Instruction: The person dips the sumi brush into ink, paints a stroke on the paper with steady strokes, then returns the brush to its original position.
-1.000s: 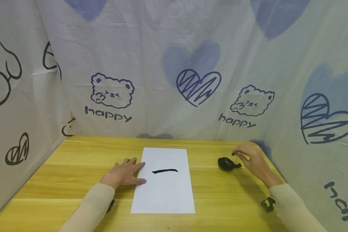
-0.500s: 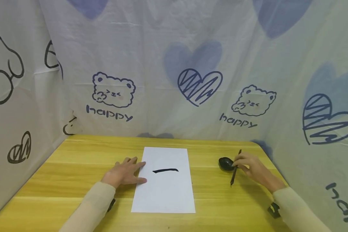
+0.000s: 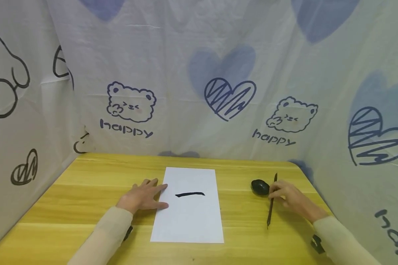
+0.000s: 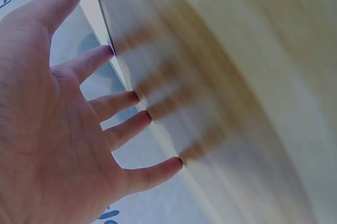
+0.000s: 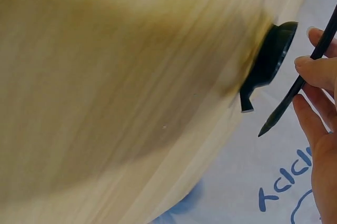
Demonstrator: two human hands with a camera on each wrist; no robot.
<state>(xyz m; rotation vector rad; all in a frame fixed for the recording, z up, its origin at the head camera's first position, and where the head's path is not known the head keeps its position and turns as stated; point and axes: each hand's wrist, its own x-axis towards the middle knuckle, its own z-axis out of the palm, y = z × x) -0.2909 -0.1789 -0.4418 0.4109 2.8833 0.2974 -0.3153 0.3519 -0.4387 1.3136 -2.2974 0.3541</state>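
On the table lies a sheet of white paper (image 3: 189, 224) with one black brush stroke (image 3: 190, 194) across it. My left hand (image 3: 142, 197) rests its spread fingers over the sheet's left edge; in the left wrist view the fingertips (image 4: 168, 166) touch down. At the right, my right hand (image 3: 286, 197) pinches a dark calligraphy brush (image 3: 270, 213) between thumb and fingers. The brush's pointed bristle tip (image 5: 267, 127) shows in the right wrist view. Just left of that hand sits a small black ink dish (image 3: 259, 187), its short handle hidden behind the hand in the head view.
The yellow wood-grain table (image 3: 86, 206) is bounded by a white curtain (image 3: 179, 81) printed with hearts and bears, at the back and both sides. Each wrist wears a dark strapped device (image 3: 317, 244).
My right hand has come nearer and slightly to the right, over the dish's handle, and the brush has swung into view, lying lengthwise toward me. My left hand and the paper stay put.
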